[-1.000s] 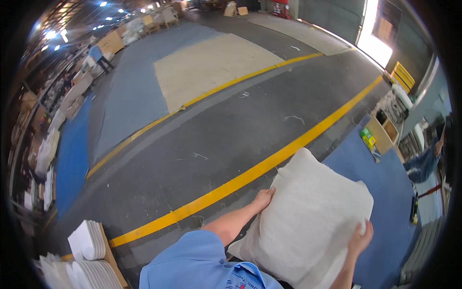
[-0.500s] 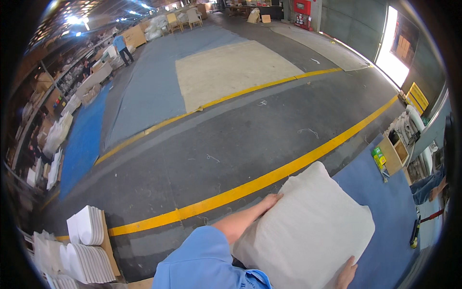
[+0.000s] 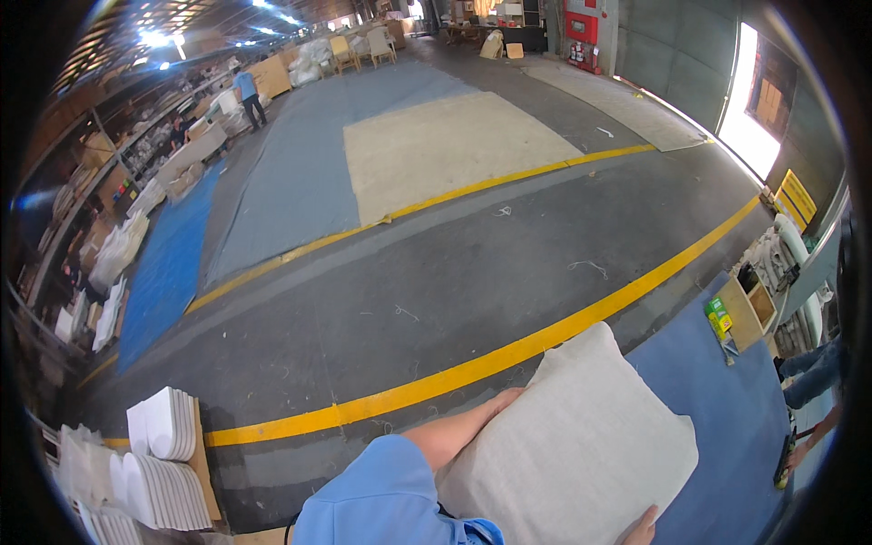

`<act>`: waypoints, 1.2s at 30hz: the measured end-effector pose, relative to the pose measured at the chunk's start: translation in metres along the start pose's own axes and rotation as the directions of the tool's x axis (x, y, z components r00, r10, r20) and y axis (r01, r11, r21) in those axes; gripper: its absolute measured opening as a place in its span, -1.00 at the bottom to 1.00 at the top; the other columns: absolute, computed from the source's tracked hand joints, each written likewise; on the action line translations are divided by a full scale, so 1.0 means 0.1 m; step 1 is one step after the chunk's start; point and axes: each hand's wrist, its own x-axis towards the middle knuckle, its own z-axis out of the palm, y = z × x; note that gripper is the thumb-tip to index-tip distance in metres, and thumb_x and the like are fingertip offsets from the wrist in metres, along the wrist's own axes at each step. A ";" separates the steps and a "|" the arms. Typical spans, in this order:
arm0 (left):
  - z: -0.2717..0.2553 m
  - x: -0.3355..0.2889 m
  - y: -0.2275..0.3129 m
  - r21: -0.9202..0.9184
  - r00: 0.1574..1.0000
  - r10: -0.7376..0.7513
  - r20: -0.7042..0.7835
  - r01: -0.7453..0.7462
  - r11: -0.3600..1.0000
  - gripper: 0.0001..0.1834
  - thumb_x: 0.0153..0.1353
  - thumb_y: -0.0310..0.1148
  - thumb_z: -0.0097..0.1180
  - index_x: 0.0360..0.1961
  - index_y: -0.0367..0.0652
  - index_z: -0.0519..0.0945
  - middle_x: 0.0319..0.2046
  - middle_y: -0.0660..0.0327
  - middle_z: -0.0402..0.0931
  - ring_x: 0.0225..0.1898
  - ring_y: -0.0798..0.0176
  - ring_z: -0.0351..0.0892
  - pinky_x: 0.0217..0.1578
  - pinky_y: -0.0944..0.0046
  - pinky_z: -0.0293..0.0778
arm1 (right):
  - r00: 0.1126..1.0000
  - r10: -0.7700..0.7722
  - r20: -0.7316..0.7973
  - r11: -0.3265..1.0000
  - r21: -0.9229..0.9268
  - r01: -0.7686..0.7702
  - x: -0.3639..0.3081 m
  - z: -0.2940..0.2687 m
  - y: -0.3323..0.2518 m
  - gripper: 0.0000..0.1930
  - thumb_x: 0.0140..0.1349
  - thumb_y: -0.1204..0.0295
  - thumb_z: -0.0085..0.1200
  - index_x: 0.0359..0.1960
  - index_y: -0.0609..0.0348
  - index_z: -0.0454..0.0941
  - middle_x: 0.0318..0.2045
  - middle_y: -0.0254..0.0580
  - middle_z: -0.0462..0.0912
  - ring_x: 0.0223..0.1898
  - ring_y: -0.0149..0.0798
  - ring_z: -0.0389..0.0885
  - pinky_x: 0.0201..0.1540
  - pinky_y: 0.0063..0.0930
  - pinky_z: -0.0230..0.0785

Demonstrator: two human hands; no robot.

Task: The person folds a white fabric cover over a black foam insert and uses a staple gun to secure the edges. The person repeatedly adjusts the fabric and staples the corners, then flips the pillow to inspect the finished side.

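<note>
A pale grey, fabric-covered cushion point(image 3: 577, 440) with pointed corners is in front of me, tilted, at the left side of a blue work surface point(image 3: 718, 409). My left hand point(image 3: 507, 398) grips its far left edge, with the fingers partly hidden by the cushion. At the near right edge my right hand point(image 3: 641, 527) holds the cushion, its thumb on top and its other fingers out of sight. My blue left sleeve shows beside the cushion's near end.
Green-and-yellow box point(image 3: 718, 315) and wooden box point(image 3: 747, 312) lie beyond the cushion. At the right edge, a co-worker's hand point(image 3: 801, 451) is at a dark tool. Stacked white curved panels point(image 3: 168, 490) stand at lower left. A yellow line point(image 3: 472, 366) crosses the floor; another person point(image 3: 247, 91) stands far left.
The cushion and both my hands sit slightly lower in view, and my left hand shows less. At the right edge, the co-worker's hand has come down to the dark tool.
</note>
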 end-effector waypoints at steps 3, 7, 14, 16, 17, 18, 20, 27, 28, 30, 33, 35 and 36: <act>0.06 -0.05 0.12 0.006 0.999 0.030 0.015 -0.030 1.000 -0.45 0.49 0.04 0.13 0.20 -0.22 0.69 0.11 0.19 0.69 0.09 0.30 0.62 0.13 0.16 0.54 | 0.999 -0.036 0.004 0.998 0.048 0.035 -0.15 -0.06 -0.05 -0.15 0.53 -0.14 -0.07 0.23 0.72 0.45 0.18 0.53 0.58 0.21 0.22 0.60 0.29 -0.15 0.42; 0.03 -0.23 0.39 0.006 0.994 0.106 0.018 -0.107 0.994 -0.41 0.50 0.09 0.11 0.20 -0.24 0.69 0.13 0.17 0.68 0.10 0.31 0.61 0.14 0.17 0.52 | 0.991 -0.127 -0.036 0.990 0.058 0.129 -0.37 -0.16 -0.20 -0.16 0.54 -0.13 -0.08 0.26 0.71 0.43 0.18 0.53 0.58 0.21 0.22 0.60 0.29 -0.16 0.43; 0.56 -1.19 1.61 0.002 0.896 0.385 0.223 -0.395 0.919 -0.47 0.50 -0.03 0.13 0.24 -0.25 0.65 0.17 0.18 0.64 0.14 0.33 0.58 0.16 0.19 0.50 | 0.976 -0.140 -0.165 0.798 0.565 0.210 -0.59 -0.32 -0.24 -0.13 0.55 -0.20 -0.21 0.35 0.59 0.39 0.31 0.49 0.47 0.33 0.27 0.48 0.40 -0.06 0.33; 0.96 -1.66 2.04 0.009 0.825 0.442 0.351 -0.476 0.880 -0.48 0.50 -0.06 0.13 0.25 -0.25 0.64 0.18 0.18 0.63 0.15 0.33 0.57 0.17 0.20 0.49 | 0.973 -0.110 -0.203 0.617 0.754 0.227 -0.53 -0.36 -0.19 -0.13 0.56 -0.22 -0.26 0.37 0.52 0.40 0.36 0.42 0.44 0.38 0.25 0.42 0.44 -0.02 0.29; 1.11 -1.90 2.22 0.014 0.790 0.458 0.408 -0.507 0.862 -0.49 0.50 -0.08 0.13 0.26 -0.25 0.63 0.19 0.18 0.63 0.16 0.34 0.57 0.17 0.20 0.49 | 0.985 -0.115 -0.125 0.470 0.867 0.165 -0.52 -0.36 -0.18 -0.18 0.56 -0.18 -0.21 0.37 0.47 0.42 0.37 0.36 0.44 0.38 0.23 0.41 0.44 0.00 0.28; 1.24 -2.12 2.38 0.029 0.761 0.461 0.456 -0.531 0.847 -0.49 0.50 -0.10 0.13 0.26 -0.25 0.63 0.20 0.18 0.62 0.16 0.34 0.56 0.17 0.21 0.49 | 0.989 -0.145 -0.040 0.309 0.947 0.084 -0.52 -0.33 -0.19 -0.23 0.57 -0.14 -0.16 0.37 0.42 0.43 0.38 0.29 0.44 0.38 0.20 0.41 0.43 0.03 0.27; 1.59 -2.54 2.65 0.072 0.687 0.429 0.586 -0.572 0.817 -0.47 0.53 -0.02 0.07 0.25 -0.23 0.64 0.17 0.18 0.63 0.14 0.31 0.56 0.18 0.20 0.47 | 0.972 -0.209 0.105 0.051 0.994 -0.096 -0.54 -0.29 -0.23 -0.29 0.56 -0.10 -0.10 0.37 0.37 0.44 0.39 0.22 0.44 0.38 0.17 0.40 0.43 0.06 0.25; 2.79 -3.72 2.50 0.262 0.309 0.327 0.893 -0.948 0.180 -0.39 0.52 0.13 -0.07 -0.13 -0.30 0.68 -0.11 0.00 0.72 -0.01 0.02 0.63 -0.05 -0.01 0.55 | 0.874 -0.423 0.237 0.015 0.967 -0.255 -0.78 -0.20 -0.48 -0.31 0.53 -0.07 -0.03 0.37 0.34 0.45 0.38 0.18 0.46 0.38 0.15 0.41 0.44 0.05 0.23; 2.96 -3.68 2.32 0.220 0.228 0.276 0.934 -0.974 0.058 -0.39 0.48 0.13 -0.04 -0.19 -0.30 0.68 -0.16 -0.01 0.74 -0.01 -0.05 0.64 -0.09 -0.05 0.55 | 0.855 -0.451 0.255 0.040 0.963 -0.266 -0.84 -0.14 -0.50 -0.31 0.53 -0.07 -0.02 0.37 0.34 0.45 0.38 0.18 0.46 0.38 0.14 0.41 0.44 0.05 0.22; 3.33 -3.52 1.81 -0.015 -0.071 0.204 0.976 -0.965 -0.264 -0.53 0.46 -0.02 -0.05 -0.29 -0.24 0.66 -0.37 -0.06 0.70 -0.27 -0.14 0.70 -0.28 -0.13 0.57 | 0.810 -0.505 0.300 0.074 0.949 -0.305 -0.94 -0.05 -0.64 -0.32 0.52 -0.06 -0.01 0.37 0.33 0.45 0.38 0.16 0.47 0.37 0.13 0.41 0.44 0.05 0.21; 3.58 -3.08 0.98 -0.357 -0.489 -0.057 0.871 -0.549 -0.755 -0.65 0.41 -0.23 -0.01 -0.07 -0.23 0.71 -0.43 -0.04 0.64 -0.35 -0.04 0.72 -0.35 -0.08 0.60 | 0.749 -0.560 0.355 0.160 0.933 -0.323 -1.06 0.12 -0.69 -0.32 0.51 -0.05 0.02 0.36 0.32 0.45 0.37 0.15 0.47 0.37 0.12 0.41 0.45 0.05 0.20; 3.40 -2.88 0.40 -0.410 -0.655 0.145 0.742 -0.614 -0.674 -0.69 0.40 -0.20 -0.02 -0.06 -0.10 0.68 -0.46 0.06 0.61 -0.39 -0.06 0.70 -0.39 -0.13 0.59 | 0.760 -0.549 0.347 0.210 0.938 -0.275 -1.05 0.08 -0.52 -0.33 0.50 -0.05 0.04 0.36 0.31 0.45 0.37 0.14 0.48 0.37 0.11 0.41 0.45 0.05 0.19; 3.28 -2.79 0.17 -0.285 -0.426 0.056 0.903 -0.690 -0.665 -0.75 0.39 -0.19 0.01 -0.13 -0.01 0.68 -0.42 0.10 0.64 -0.34 -0.05 0.74 -0.39 -0.11 0.63 | 0.759 -0.544 0.358 0.252 0.932 -0.260 -1.07 0.09 -0.41 -0.33 0.50 -0.04 0.05 0.36 0.30 0.46 0.37 0.13 0.48 0.37 0.11 0.41 0.45 0.05 0.19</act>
